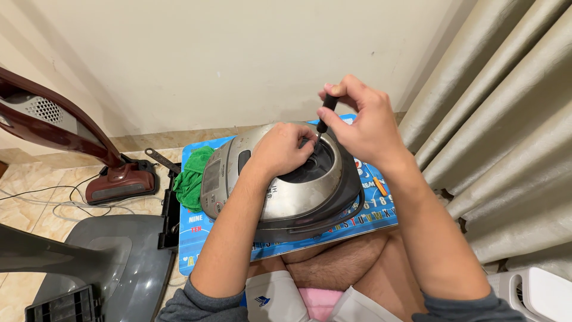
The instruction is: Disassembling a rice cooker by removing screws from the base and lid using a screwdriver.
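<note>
Head view: one silver rice-cooker lid assembly (286,185) lies on one blue mat (196,229), centre, near the lap. Left hand (280,149) curls loosely on its top rim; right hand (363,119), wrist bent, pinches one black-handled screwdriver (325,113) upright. One green cloth (193,176) lies left.

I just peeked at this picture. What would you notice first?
First, the big silver rice cooker in the middle, lying on a blue mat with letters. The right hand holds a black screwdriver upright, tip down in the cooker's round opening, while the left hand rests on top. A green cloth lies to the left, with a dark red vacuum cleaner beyond it.
</note>
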